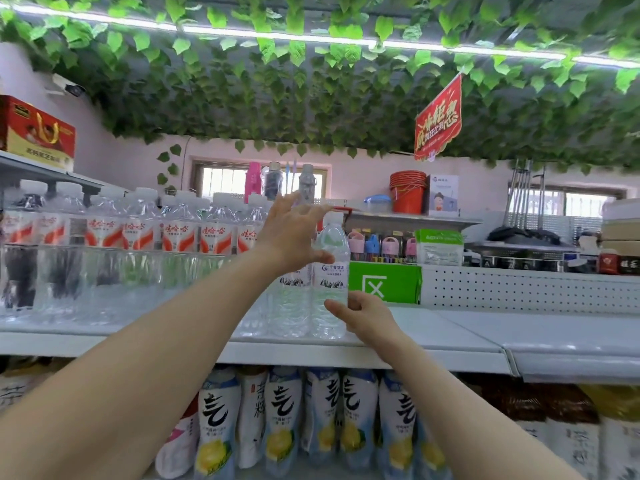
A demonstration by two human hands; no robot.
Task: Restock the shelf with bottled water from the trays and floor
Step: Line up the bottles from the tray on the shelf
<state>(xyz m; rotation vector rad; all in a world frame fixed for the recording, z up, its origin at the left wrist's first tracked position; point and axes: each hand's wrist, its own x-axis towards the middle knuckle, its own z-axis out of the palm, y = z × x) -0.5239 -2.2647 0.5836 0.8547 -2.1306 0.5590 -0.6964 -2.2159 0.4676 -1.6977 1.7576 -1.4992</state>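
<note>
A clear water bottle (330, 278) with a white-and-blue label stands upright on the white shelf (450, 336), at the right end of the water row. My right hand (363, 315) grips its lower body with thumb and fingers. My left hand (294, 233) is raised just left of the bottle's neck, fingers spread and relaxed, holding nothing. A second bottle of the same brand (292, 303) stands right beside it, partly hidden by my left wrist. Further left runs a dense row of red-labelled water bottles (138, 251).
A green carton (384, 282) sits just right of the bottle, against a perforated white back panel (530, 289). The shelf surface extends bare to the right. Below hang rows of lemon-drink bottles (284, 417). Red buckets (408, 192) stand on a rear shelf.
</note>
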